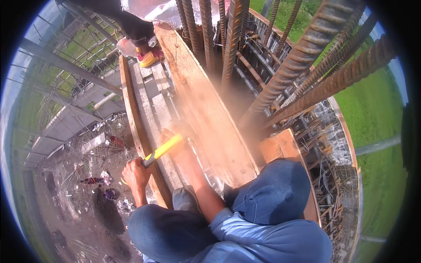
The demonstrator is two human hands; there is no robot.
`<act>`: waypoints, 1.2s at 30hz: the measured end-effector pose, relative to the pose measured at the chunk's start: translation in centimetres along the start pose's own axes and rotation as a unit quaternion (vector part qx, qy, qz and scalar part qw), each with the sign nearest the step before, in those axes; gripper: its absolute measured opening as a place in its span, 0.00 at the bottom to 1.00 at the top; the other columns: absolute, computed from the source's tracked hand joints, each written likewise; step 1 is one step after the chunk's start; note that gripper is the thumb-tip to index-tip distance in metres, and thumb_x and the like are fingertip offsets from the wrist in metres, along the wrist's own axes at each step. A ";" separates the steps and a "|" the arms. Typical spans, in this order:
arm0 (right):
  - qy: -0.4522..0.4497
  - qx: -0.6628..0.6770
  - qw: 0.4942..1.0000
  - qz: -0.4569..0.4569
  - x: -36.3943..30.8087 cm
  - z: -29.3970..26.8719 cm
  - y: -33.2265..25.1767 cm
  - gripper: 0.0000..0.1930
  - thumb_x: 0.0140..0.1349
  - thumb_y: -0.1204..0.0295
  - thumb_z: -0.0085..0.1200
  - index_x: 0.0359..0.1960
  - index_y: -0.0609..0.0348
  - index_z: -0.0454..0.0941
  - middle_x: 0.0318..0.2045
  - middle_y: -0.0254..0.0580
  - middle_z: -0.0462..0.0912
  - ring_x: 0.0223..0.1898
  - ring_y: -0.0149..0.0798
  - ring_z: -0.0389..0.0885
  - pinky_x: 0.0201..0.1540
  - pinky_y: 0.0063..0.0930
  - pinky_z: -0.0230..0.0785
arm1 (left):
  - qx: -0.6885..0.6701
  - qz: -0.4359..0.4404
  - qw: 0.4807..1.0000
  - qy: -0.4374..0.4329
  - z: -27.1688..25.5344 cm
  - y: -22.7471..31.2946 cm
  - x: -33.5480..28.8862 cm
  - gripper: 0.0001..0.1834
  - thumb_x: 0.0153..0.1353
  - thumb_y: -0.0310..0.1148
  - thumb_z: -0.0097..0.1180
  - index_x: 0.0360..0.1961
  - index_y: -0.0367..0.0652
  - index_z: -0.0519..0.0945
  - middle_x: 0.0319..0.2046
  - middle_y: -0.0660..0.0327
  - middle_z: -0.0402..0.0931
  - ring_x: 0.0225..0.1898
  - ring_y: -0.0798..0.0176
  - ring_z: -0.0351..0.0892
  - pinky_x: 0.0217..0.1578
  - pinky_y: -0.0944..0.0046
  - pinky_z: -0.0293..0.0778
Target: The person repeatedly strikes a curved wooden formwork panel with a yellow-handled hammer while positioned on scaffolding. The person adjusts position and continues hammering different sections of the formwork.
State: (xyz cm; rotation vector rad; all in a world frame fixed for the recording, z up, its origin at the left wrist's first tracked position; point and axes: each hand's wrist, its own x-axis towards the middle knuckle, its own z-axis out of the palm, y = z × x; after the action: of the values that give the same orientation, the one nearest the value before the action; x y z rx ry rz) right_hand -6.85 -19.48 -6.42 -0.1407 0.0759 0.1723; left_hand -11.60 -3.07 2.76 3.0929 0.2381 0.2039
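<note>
My left hand (136,174) is closed round the dark end of a yellow-and-black tool handle (164,149), at the left edge of the narrow platform. The handle slants up to the right; its working end cannot be made out. My right hand (175,141) is smeared by motion beside the yellow end, and its fingers do not show clearly. A wide wooden board (206,118) lies just right of that hand, running away from me. Brown haze blurs the board's right edge.
Thick rusty rebars (302,57) rise at the right, over a deep formwork cage. An orange-brown panel (280,147) stands by my right knee. Planks (147,96) form the platform, with a long drop to muddy ground at left. Another person's shoe (149,58) is at the far end.
</note>
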 end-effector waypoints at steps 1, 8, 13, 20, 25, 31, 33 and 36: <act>0.000 -0.032 0.997 -0.070 0.5 0.5 0.6 0.37 0.59 0.47 0.71 0.64 0.46 0.69 0.59 0.43 0.76 0.61 0.42 0.75 0.69 0.49 0.66 | -0.014 -0.002 1.000 -0.002 0.0 0.0 -0.1 0.10 0.46 0.36 0.67 0.30 0.46 0.88 0.26 0.46 0.84 0.32 0.40 0.84 0.37 0.44 0.78; 0.159 -0.006 0.987 0.002 0.7 5.9 4.7 0.28 0.75 0.48 0.52 0.19 0.42 0.55 0.13 0.23 0.52 0.15 0.26 0.50 0.24 0.26 0.53 | -0.045 -0.008 0.999 -0.015 -0.6 0.0 -0.1 0.11 0.45 0.37 0.67 0.30 0.46 0.87 0.26 0.47 0.84 0.32 0.40 0.85 0.36 0.45 0.78; 0.256 -0.013 0.965 0.049 0.8 6.0 4.6 0.24 0.72 0.56 0.53 0.19 0.42 0.56 0.13 0.24 0.53 0.14 0.27 0.50 0.23 0.29 0.54 | -0.018 -0.039 0.998 -0.043 -0.7 -0.1 -0.5 0.10 0.44 0.35 0.65 0.28 0.45 0.87 0.26 0.46 0.83 0.31 0.39 0.84 0.36 0.43 0.79; 0.220 -0.010 0.975 0.035 0.2 5.9 4.5 0.21 0.71 0.61 0.51 0.20 0.43 0.58 0.14 0.27 0.55 0.16 0.32 0.55 0.25 0.34 0.55 | -0.012 -0.057 0.995 -0.078 -1.0 0.7 -0.6 0.10 0.43 0.33 0.64 0.30 0.45 0.88 0.26 0.45 0.83 0.31 0.38 0.84 0.36 0.43 0.79; 0.224 -0.015 0.974 0.034 -0.4 6.8 4.2 0.23 0.70 0.61 0.52 0.17 0.42 0.55 0.13 0.26 0.53 0.16 0.30 0.54 0.25 0.32 0.55 | -0.028 -0.062 0.996 -0.055 -2.6 1.7 -1.3 0.11 0.45 0.33 0.64 0.32 0.45 0.89 0.26 0.45 0.83 0.31 0.38 0.84 0.36 0.43 0.79; 0.211 0.012 0.976 0.049 -0.3 6.8 4.0 0.23 0.72 0.62 0.51 0.18 0.43 0.55 0.13 0.26 0.53 0.16 0.31 0.54 0.27 0.32 0.56 | -0.059 0.006 0.998 -0.023 -2.0 0.9 -1.4 0.12 0.50 0.34 0.65 0.30 0.42 0.75 0.24 0.48 0.80 0.32 0.38 0.83 0.33 0.42 0.75; 0.217 -0.001 0.976 0.035 -0.2 6.7 3.9 0.23 0.72 0.61 0.51 0.18 0.43 0.55 0.14 0.26 0.53 0.17 0.31 0.53 0.27 0.33 0.56 | -0.099 0.056 0.993 0.013 -1.1 0.3 -1.3 0.14 0.49 0.35 0.68 0.28 0.42 0.74 0.25 0.50 0.80 0.30 0.39 0.82 0.32 0.44 0.75; 0.248 -0.024 0.968 0.027 0.1 6.9 4.4 0.23 0.74 0.61 0.50 0.19 0.44 0.54 0.15 0.26 0.51 0.17 0.31 0.51 0.27 0.34 0.55 | -0.053 0.073 0.995 -0.050 -0.2 -1.2 -0.8 0.14 0.50 0.36 0.67 0.29 0.40 0.75 0.25 0.49 0.81 0.32 0.39 0.83 0.32 0.43 0.75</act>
State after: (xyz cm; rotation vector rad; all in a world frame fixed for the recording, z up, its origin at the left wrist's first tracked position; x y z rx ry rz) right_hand -7.14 -14.17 -0.25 -0.2284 0.5760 0.1905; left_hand -12.55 -2.04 2.79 3.0039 -0.0009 0.0638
